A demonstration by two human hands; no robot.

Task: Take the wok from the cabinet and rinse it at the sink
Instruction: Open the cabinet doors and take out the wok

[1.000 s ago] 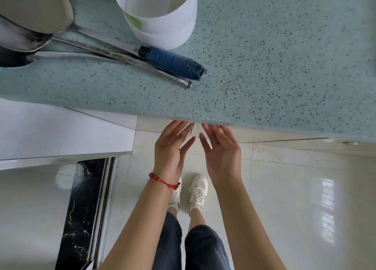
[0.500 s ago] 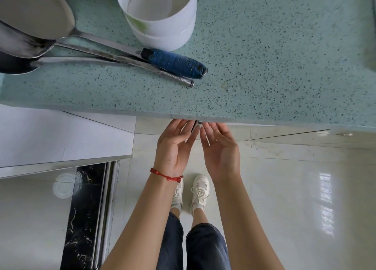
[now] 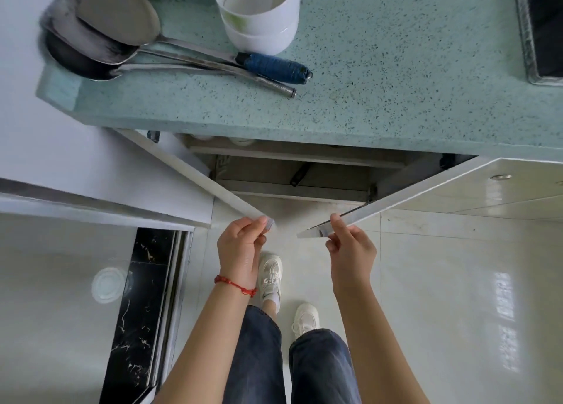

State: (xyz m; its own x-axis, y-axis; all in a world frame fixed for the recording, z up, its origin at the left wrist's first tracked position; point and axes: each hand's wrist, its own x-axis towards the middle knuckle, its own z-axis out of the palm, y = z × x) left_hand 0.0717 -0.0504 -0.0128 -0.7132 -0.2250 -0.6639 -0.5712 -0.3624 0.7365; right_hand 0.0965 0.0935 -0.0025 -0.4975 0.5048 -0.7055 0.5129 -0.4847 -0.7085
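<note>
Your left hand [image 3: 240, 245] pinches the free edge of the left door [image 3: 195, 172]; your right hand [image 3: 350, 245] pinches the edge of the right door [image 3: 411, 193]. Both doors stand swung out from the cabinet [image 3: 292, 172] under the counter [image 3: 365, 98]. A dark handle [image 3: 300, 174] shows inside, perhaps the wok's; the wok itself is out of sight. Ladles [image 3: 115, 37] and a white tub [image 3: 259, 13] sit on the counter.

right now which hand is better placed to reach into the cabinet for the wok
Neither clearly: left hand and right hand each grip a door edge, equally far from the opening. No wok shows, only a dark handle nearer the right.
</note>
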